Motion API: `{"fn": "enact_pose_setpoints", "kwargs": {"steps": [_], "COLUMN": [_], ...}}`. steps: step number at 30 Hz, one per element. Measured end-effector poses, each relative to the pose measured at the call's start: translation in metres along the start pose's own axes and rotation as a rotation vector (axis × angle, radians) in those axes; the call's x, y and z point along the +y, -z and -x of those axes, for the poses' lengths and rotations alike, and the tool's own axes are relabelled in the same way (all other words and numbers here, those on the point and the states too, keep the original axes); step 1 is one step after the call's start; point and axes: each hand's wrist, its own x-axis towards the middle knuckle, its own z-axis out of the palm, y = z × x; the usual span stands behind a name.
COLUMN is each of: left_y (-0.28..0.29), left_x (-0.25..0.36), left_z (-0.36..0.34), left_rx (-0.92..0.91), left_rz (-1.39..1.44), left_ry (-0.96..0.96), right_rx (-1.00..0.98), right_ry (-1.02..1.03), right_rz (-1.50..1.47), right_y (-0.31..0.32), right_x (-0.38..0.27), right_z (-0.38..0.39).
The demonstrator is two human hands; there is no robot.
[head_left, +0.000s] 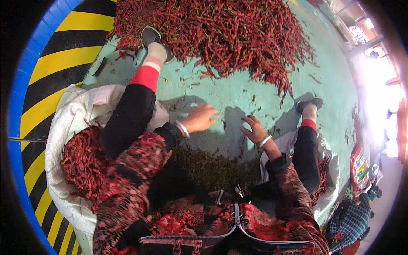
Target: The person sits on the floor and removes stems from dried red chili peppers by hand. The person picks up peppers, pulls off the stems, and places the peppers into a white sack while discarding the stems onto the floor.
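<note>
My left hand [199, 118] is held over the pale green floor [323, 85] between my legs, fingers apart and nothing visible in them. My right hand [254, 128] is a little to its right, fingers loosely bent and apart, also empty. Beyond both hands lies a big heap of dried red chillies [212, 29]. Below them is a dark scatter of dry stems and bits [204, 170]. A white woven sack [63, 216] holding red chillies [83, 161] stands beside my left leg; another white sack [328, 187] with chillies is by my right leg.
My outstretched legs frame the hands. At the left is a yellow and black striped surface [51, 72] with a blue edge. At the lower right are a person in checked clothing [348, 221] and a printed bag [359, 170]. A bright opening [386, 114] is at the right.
</note>
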Motion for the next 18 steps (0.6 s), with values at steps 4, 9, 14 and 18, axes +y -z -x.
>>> {"fn": "enact_pose_setpoints", "kwargs": {"steps": [4,9,14,18], "left_y": [-0.033,-0.047,-0.043,-0.037], "left_x": [-0.035,-0.033,-0.032,-0.029], "left_z": [-0.018,-0.013,-0.013,-0.013], "left_rx": [0.254,0.466,0.448,0.392], "left_rz": [-0.264,-0.250,-0.246,-0.218], "left_ry": [0.215,0.174,0.200,0.211], "right_rx": [-0.183,-0.309,0.283,0.035], "right_ry": [0.045,0.112,0.089,-0.231], "right_rz": [0.474,-0.220,0.369,0.615], "right_y": [-0.034,0.032,0.111,0.111], "right_x": [-0.027,-0.041,-0.022,0.001], "right_z": [-0.034,-0.098,-0.249,-0.329]}}
